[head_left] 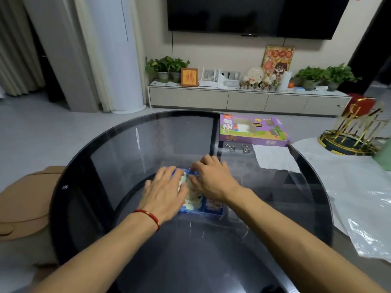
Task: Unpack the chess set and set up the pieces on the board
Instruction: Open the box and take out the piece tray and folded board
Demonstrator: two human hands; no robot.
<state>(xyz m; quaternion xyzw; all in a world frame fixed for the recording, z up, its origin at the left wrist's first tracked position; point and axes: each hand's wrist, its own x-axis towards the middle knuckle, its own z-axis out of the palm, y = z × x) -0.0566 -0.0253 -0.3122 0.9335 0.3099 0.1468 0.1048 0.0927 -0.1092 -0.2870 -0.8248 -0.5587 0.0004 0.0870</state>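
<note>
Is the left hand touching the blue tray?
Touching. The head view shows the left hand lying flat on the blue tray and its pale pieces, fingers spread over them with no gap visible.

A round dark glass table (pixel 131 144) fills the foreground. On its far right part lie two small metal ring puzzles (pixel 239 148) beside a white paper sheet (pixel 275 158). Right of the table stands a gold wire rack (pixel 351 132) above crinkled clear plastic (pixel 368 210). Beyond the table, a low white cabinet (pixel 247 99) holds potted plants (pixel 167 65) and a framed red character (pixel 189 77), under a wall-mounted television (pixel 254 15).
</note>
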